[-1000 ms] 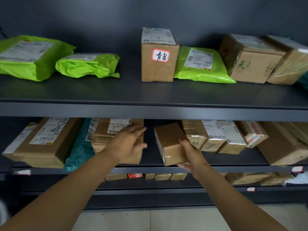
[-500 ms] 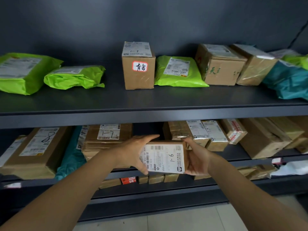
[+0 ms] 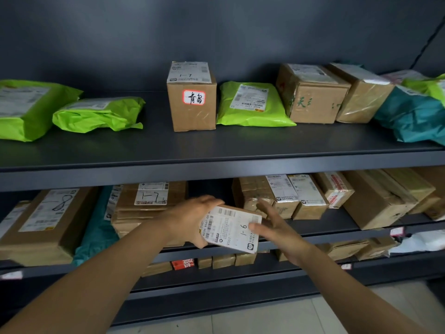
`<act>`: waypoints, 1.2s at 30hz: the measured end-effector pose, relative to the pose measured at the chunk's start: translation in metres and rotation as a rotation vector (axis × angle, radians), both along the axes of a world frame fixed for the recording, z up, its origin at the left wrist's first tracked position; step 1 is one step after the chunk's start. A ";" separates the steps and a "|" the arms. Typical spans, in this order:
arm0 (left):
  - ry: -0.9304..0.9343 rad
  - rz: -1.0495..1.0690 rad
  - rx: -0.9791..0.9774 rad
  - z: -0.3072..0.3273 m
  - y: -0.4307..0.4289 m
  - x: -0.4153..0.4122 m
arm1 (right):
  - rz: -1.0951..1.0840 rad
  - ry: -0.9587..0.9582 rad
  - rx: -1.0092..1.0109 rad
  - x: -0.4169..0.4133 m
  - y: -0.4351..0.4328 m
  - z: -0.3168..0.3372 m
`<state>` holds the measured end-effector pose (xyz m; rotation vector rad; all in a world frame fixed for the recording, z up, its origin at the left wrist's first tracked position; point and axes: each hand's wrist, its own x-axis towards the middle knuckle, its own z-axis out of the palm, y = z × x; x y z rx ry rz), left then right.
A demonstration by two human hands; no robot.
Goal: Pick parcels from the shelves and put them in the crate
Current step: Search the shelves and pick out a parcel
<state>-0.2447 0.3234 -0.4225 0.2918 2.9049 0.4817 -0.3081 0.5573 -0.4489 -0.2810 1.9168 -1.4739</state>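
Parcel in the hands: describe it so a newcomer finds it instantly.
Find the dark shelving, then look in front of its middle shelf. There the left hand grips a small brown parcel. Its white label, handwritten 1-6, faces the camera; the neighbours lie on shelves.

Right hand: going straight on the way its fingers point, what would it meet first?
The small parcel marked 1-6, which the left hand grips; the right hand, fingers open, looks to touch its right edge, though depth is unclear.
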 end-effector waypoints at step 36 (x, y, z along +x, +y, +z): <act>0.062 0.486 -0.206 -0.032 -0.030 -0.005 | -0.133 0.831 0.875 -0.052 -0.057 -0.035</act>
